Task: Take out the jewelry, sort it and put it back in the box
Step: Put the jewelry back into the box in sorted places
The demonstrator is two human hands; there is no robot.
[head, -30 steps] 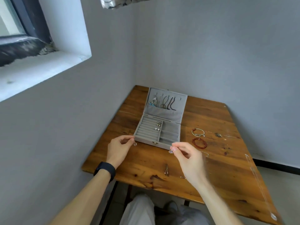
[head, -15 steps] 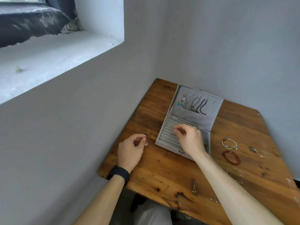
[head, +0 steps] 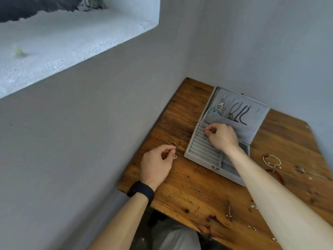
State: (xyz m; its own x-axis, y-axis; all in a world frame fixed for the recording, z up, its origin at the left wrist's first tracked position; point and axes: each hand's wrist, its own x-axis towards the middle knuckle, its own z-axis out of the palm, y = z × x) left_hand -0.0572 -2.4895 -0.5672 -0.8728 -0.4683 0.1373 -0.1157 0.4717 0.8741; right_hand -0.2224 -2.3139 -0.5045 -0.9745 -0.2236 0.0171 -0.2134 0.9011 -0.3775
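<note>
Wooden table [head: 189,192] has the open grey jewelry box [head: 200,160] under the right fingers [head: 211,126], bracelets [head: 273,166] off to their right.

Right hand [head: 222,137]: has moved from above the counter [head: 180,186] in front of the jewelry box [head: 196,158] to over the box's ridged left compartment [head: 203,149], near its back end.
Small silver piece [head: 204,136]: still pinched in the right fingertips, now down at the ridges.
View: swung left, so the window ledge [head: 72,42] looms larger.
</note>
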